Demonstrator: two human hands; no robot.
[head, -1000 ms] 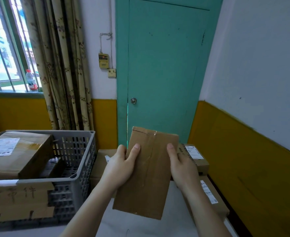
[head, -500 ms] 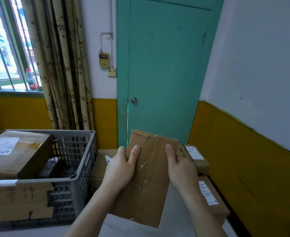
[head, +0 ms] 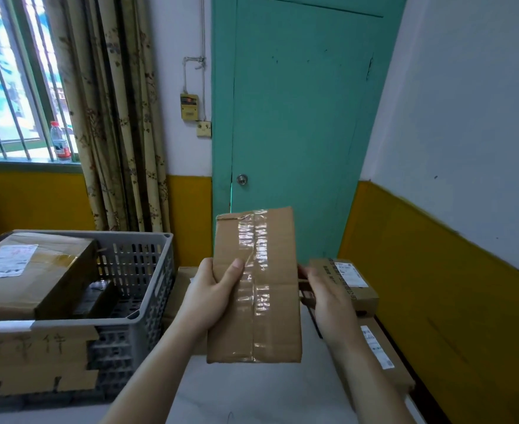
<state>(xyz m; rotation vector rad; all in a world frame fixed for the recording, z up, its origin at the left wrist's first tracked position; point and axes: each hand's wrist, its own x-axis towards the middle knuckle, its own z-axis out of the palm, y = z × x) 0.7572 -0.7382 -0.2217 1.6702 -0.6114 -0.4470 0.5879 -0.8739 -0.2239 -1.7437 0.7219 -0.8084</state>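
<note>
My left hand (head: 209, 298) grips the taped cardboard box (head: 261, 286) by its left edge, thumb across the front, holding it upright above the worktop (head: 252, 393). My right hand (head: 328, 298) sits at its right edge, fingers blurred, so I can't tell whether it grips. To the left, the grey crate (head: 148, 270) holds a large labelled parcel (head: 31, 270) with a dark item (head: 95, 298) beside it.
</note>
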